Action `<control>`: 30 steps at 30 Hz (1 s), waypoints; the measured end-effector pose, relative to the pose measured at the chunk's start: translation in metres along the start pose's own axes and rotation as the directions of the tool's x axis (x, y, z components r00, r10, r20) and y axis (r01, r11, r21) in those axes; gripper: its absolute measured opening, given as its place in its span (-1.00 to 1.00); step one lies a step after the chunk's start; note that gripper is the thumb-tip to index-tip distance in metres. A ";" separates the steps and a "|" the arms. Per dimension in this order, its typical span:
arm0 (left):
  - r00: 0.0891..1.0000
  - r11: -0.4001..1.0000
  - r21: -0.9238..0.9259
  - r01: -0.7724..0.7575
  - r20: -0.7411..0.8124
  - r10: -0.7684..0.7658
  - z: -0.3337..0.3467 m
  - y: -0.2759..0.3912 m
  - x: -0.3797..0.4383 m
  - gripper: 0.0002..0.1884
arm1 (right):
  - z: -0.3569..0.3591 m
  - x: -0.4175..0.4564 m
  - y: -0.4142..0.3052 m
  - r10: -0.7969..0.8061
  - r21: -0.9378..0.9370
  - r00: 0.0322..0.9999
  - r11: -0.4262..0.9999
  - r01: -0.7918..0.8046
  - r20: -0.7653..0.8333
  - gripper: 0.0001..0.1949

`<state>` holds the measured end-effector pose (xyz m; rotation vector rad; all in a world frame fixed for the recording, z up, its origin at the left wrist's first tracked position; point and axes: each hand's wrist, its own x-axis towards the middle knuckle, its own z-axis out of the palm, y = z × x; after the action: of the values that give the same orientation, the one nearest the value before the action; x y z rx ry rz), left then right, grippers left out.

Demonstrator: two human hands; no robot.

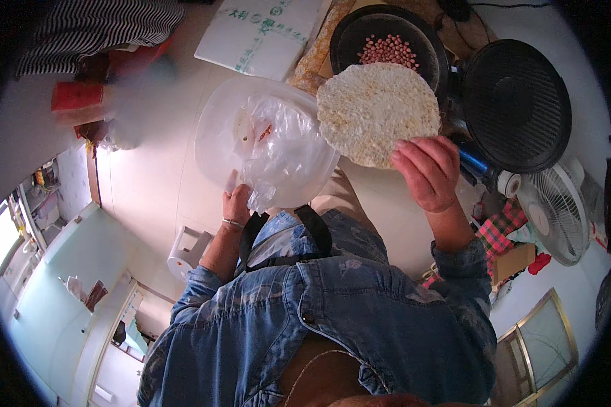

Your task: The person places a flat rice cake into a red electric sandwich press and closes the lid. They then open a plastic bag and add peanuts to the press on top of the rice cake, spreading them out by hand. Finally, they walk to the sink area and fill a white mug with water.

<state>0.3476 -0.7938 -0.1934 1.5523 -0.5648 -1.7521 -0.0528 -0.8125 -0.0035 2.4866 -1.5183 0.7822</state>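
Observation:
My right hand (430, 173) pinches the near right edge of a round, pale, rough-surfaced flatbread (377, 112), holding it up flat. My left hand (237, 201) grips the near left rim of a translucent plastic basin (209, 137) above my lap. Inside the basin lies a crumpled clear plastic bag (290, 152), with small reddish bits showing by it. Beyond the flatbread is an electric griddle; its dark lower pan (343, 30) contains a heap of pinkish-red peanuts (389, 51). The flatbread hides the pan's near part. The griddle's ridged black lid (514, 107) is swung back to the right.
A white foam board (257, 38) bearing green writing lies beyond the basin. An electric fan (555, 216) stands at the right, near red plaid cloth (501, 226). To my left is a light plastic stool (188, 252); striped fabric (107, 30) is at the far left.

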 end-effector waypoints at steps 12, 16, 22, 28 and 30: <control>0.999 0.998 0.049 0.033 0.012 -0.034 0.010 0.010 -0.004 -0.35 | 0.112 -0.081 0.101 0.910 0.896 -0.142 -0.409 -0.174 0.389 -0.80; 0.999 0.997 0.067 0.038 0.019 -0.039 -0.005 0.002 -0.003 -0.35 | 0.168 -0.112 0.121 0.797 0.804 -0.269 -0.584 -0.111 0.542 -0.78; 0.802 0.428 0.683 -0.593 0.451 0.391 -0.010 0.016 0.002 -0.42 | 0.188 -0.107 0.127 0.763 0.781 -0.308 -0.617 -0.090 0.568 -0.79; 0.990 0.929 0.343 -0.139 0.053 0.129 0.024 0.040 -0.013 -0.74 | 0.191 -0.104 0.129 0.812 0.820 -0.301 -0.555 -0.137 0.500 -0.75; 0.984 0.907 0.382 -0.179 0.070 0.165 0.020 0.039 -0.010 -0.64 | 0.192 -0.105 0.131 0.821 0.825 -0.324 -0.540 -0.168 0.471 -0.71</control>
<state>0.3373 -0.8148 -0.1550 1.6741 -1.0883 -1.6010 -0.1332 -0.8626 -0.2396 -0.6584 -2.6969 2.7952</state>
